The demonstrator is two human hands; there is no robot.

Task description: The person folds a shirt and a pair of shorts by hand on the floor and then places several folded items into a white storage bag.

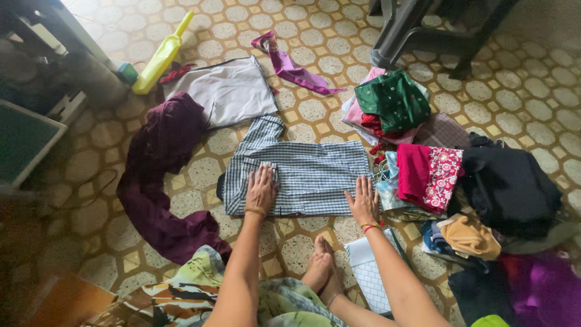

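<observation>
Palms flat, fingers spread: our left hand (261,189) and right hand (363,200) press checked shirt (302,172) on tiled floor (315,109), gripping nothing; maroon cloth (158,175) left, clothes pile (460,181) right.

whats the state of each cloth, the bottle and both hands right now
checked shirt: spread flat on the floor, partly folded
left hand: open, palm pressed on the shirt
right hand: open, flat at the shirt's edge
maroon cloth: crumpled, unfolded
white cloth: laid flat
green cloth: folded on a pile
yellow bottle: lying down
</observation>
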